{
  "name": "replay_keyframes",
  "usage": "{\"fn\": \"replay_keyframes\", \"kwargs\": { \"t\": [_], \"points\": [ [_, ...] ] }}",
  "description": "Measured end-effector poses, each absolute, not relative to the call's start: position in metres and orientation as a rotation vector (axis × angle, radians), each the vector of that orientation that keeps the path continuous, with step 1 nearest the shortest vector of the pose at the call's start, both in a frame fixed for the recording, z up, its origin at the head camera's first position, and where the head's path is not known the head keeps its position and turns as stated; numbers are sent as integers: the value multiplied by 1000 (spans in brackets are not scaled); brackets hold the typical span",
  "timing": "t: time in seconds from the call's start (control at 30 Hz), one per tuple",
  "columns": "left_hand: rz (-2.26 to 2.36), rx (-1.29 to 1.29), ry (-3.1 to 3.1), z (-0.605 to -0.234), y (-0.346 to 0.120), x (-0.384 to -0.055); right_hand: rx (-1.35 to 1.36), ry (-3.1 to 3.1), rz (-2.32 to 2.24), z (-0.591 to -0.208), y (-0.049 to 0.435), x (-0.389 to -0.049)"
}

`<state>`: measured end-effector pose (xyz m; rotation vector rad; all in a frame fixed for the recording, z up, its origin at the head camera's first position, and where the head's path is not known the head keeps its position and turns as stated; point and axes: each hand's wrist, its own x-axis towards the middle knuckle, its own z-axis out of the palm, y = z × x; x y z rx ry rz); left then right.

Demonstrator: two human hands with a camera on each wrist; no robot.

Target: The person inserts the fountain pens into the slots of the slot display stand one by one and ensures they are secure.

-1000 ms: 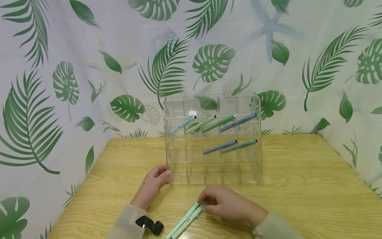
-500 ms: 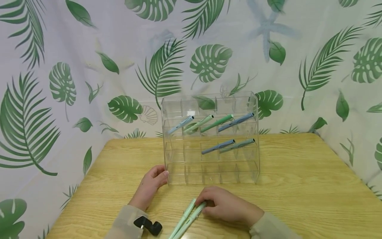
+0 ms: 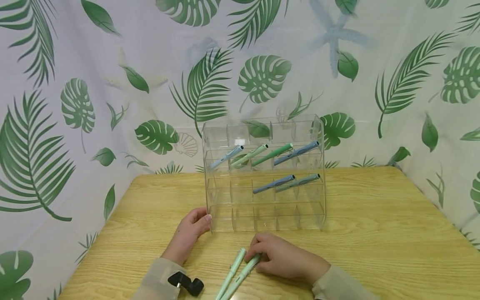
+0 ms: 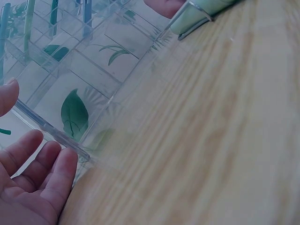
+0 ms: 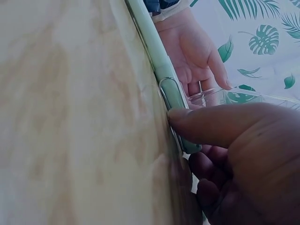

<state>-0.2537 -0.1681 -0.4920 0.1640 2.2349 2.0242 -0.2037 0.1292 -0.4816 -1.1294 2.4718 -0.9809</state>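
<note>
Two light green pens lie side by side on the table in the head view. My right hand (image 3: 279, 256) pinches the capped end of the right-hand pen (image 3: 241, 278), thumb beside its wire clip in the right wrist view. Close on its left lies the other light green pen (image 3: 230, 274), reaching the frame's lower edge. Behind them stands a clear acrylic pen rack (image 3: 264, 203) with several tiers of compartments. At its lower left side panel, my left hand (image 3: 190, 233) holds the edge, thumb in front and fingers around the outer side.
Four pens lean in the rack's upper part: light blue, pale green, green (image 3: 273, 154) and blue (image 3: 296, 153). A tier lower sit a blue pen (image 3: 274, 184) and a grey-green pen (image 3: 298, 183). A leaf-print cloth (image 3: 150, 41) hangs behind the wooden table (image 3: 375, 216).
The two light green pens on the table have spread slightly apart at their capped ends, the right one still pinched. The head view has shifted a little; my left hand stays at the rack.
</note>
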Motion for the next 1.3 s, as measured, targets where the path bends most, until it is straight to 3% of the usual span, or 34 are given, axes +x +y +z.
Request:
{"fn": "replay_keyframes", "kwargs": {
  "t": [0.43,0.93,1.3],
  "points": [
    [2023,173,2236,-492,-168,-254,-1165,2476,-979,-481,131,-202],
    [2026,185,2233,-493,-168,-255,-832,2166,-1336,-475,142,-200],
    [2022,186,2231,-494,-170,-255,-872,1962,-1511,-473,145,-205]
  ]
}}
